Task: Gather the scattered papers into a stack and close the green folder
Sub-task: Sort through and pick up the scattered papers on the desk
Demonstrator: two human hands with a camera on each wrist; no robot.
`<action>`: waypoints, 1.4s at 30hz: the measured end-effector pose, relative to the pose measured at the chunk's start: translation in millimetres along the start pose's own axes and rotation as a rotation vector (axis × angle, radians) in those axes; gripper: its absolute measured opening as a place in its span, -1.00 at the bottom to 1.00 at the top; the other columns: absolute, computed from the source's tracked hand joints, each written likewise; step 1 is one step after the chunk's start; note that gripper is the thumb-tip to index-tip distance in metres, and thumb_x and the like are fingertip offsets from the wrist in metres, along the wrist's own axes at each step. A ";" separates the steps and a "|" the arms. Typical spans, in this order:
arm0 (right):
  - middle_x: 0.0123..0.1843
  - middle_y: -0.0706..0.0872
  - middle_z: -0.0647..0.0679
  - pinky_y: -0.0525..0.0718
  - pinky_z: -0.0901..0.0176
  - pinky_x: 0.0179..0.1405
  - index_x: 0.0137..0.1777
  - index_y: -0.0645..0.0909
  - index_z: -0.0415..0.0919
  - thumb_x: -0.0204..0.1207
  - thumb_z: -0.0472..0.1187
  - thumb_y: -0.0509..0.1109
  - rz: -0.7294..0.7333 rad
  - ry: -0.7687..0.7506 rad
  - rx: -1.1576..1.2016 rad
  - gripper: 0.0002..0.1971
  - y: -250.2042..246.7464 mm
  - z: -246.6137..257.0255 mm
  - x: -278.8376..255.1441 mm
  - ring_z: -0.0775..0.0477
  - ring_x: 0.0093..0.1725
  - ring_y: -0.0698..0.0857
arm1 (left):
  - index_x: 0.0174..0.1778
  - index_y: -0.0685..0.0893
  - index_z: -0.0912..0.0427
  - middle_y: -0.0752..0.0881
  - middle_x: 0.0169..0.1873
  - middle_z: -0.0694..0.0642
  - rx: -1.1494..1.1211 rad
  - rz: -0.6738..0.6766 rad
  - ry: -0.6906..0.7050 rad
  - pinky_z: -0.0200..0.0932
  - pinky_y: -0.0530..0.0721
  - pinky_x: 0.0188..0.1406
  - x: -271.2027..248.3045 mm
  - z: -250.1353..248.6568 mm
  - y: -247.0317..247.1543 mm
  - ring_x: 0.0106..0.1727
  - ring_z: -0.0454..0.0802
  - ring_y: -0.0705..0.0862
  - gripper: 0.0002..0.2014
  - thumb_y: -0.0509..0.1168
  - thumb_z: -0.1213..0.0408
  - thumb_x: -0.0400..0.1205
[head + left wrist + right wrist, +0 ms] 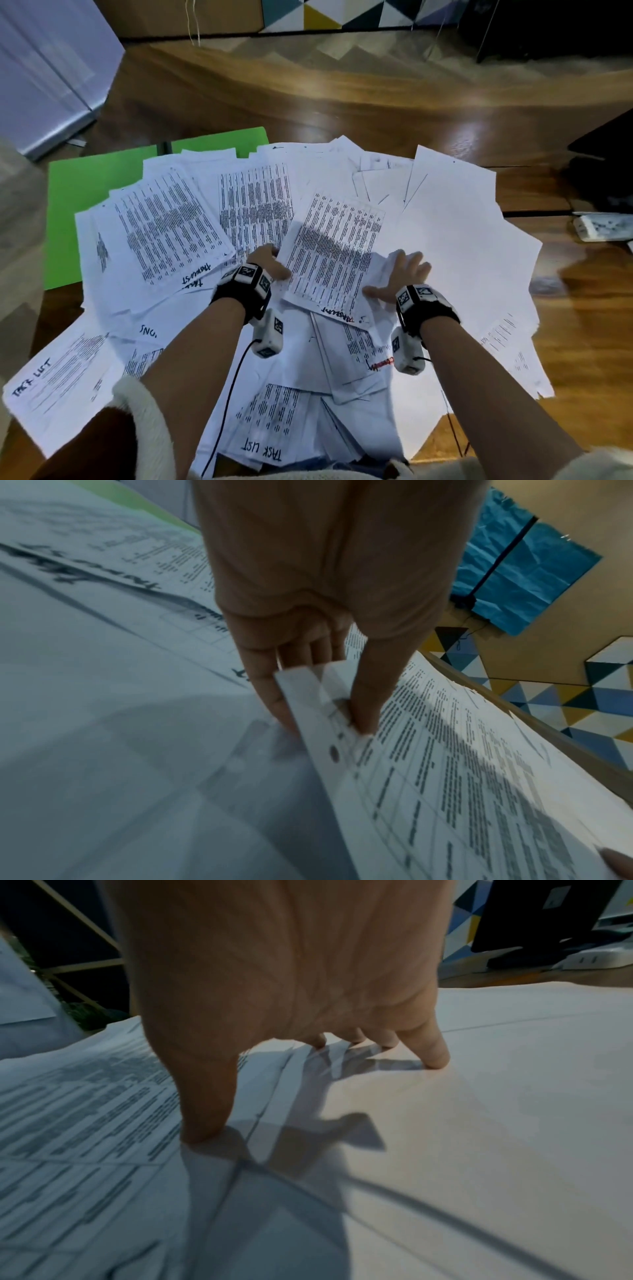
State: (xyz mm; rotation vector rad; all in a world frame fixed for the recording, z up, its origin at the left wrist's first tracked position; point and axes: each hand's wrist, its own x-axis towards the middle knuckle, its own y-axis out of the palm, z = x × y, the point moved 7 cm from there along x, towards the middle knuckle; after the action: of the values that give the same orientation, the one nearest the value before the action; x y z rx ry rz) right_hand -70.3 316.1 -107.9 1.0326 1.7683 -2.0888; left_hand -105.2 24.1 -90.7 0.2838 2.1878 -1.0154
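Many white printed and blank papers point(455, 240) lie fanned over the wooden table. An open green folder point(82, 202) lies at the back left, half covered by sheets. My left hand point(274, 265) pinches the left edge of a printed sheet point(332, 253), thumb on top and fingers beneath; the left wrist view shows that sheet point(462, 791) lifted off the pile by my left hand point(322, 712). My right hand point(399, 277) rests spread on the papers at the sheet's right edge, its fingertips point(436, 1061) pressing a blank page point(479, 1123).
A white box point(44, 75) stands at the back left. A white power strip point(603, 226) and a dark object point(606, 150) sit at the right edge. Bare wooden table point(342, 113) lies beyond the papers. Cables run from the wrist cameras toward me.
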 end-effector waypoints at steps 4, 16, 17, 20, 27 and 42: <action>0.67 -0.37 -0.25 0.22 -0.50 0.50 0.66 -0.35 -0.13 0.24 0.41 0.44 0.021 -0.097 -0.051 0.29 6.4 3.1 -10.7 -0.45 0.64 -0.25 | 0.28 0.55 0.30 0.69 0.12 0.22 -0.020 0.052 0.000 -0.03 0.65 0.06 -7.4 7.4 7.2 0.09 0.16 0.67 -0.49 0.50 0.36 0.42; 0.67 0.02 -0.16 0.34 -0.40 0.46 0.66 -0.04 -0.09 0.46 0.28 0.34 -0.133 -0.070 0.097 -0.08 -12.5 -29.7 -19.7 -0.32 0.62 0.14 | -0.14 0.64 0.39 0.72 -0.13 0.26 -0.002 0.013 -0.068 0.10 0.70 0.10 -31.1 14.0 29.3 -0.08 0.17 0.70 -0.77 0.47 0.42 0.35; 0.62 0.12 -0.20 0.39 -0.36 0.43 0.64 0.03 -0.17 0.49 0.22 0.35 -0.170 0.038 0.165 -0.13 -19.8 -46.5 -17.5 -0.30 0.58 0.20 | -0.15 0.61 0.39 0.69 -0.15 0.25 0.007 0.008 -0.073 0.04 0.68 0.09 -34.8 10.9 29.9 -0.08 0.16 0.67 -0.80 0.47 0.46 0.38; 0.48 0.28 -0.21 0.45 -0.25 0.35 0.54 0.22 -0.22 0.47 0.08 0.43 -0.276 0.229 0.245 -0.25 -43.6 -92.0 -10.5 -0.27 0.49 0.29 | -0.21 0.59 0.37 0.65 -0.17 0.23 0.031 -0.003 -0.091 -0.03 0.63 -0.02 -36.0 8.4 31.1 -0.08 0.18 0.65 -0.85 0.46 0.45 0.44; 0.44 0.27 -0.18 0.44 -0.34 0.28 0.50 0.18 -0.19 0.24 0.07 0.62 -0.420 0.171 -0.092 -0.07 -85.7 -119.7 16.5 -0.25 0.46 0.28 | -0.40 0.54 0.32 0.60 -0.37 0.18 0.059 -0.027 -0.149 -0.11 0.55 -0.15 -32.2 9.1 28.9 -0.16 0.15 0.60 -0.81 0.44 0.50 0.44; 0.27 0.63 -0.39 0.56 -0.14 0.23 0.44 0.34 -0.40 0.68 -0.23 0.07 -0.273 -0.170 -0.226 -0.61 -85.8 -92.8 58.9 -0.39 0.27 0.62 | 0.22 0.52 0.48 0.61 0.18 0.45 -0.077 -0.027 -0.203 0.07 0.62 -0.06 -17.3 20.6 37.7 0.01 0.30 0.62 -0.53 0.44 0.53 0.39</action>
State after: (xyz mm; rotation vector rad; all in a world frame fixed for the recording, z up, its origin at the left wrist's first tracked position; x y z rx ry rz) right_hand -128.5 439.9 -81.1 0.5638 2.0925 -1.9894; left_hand -64.9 35.7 -110.4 0.1106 2.0461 -0.9292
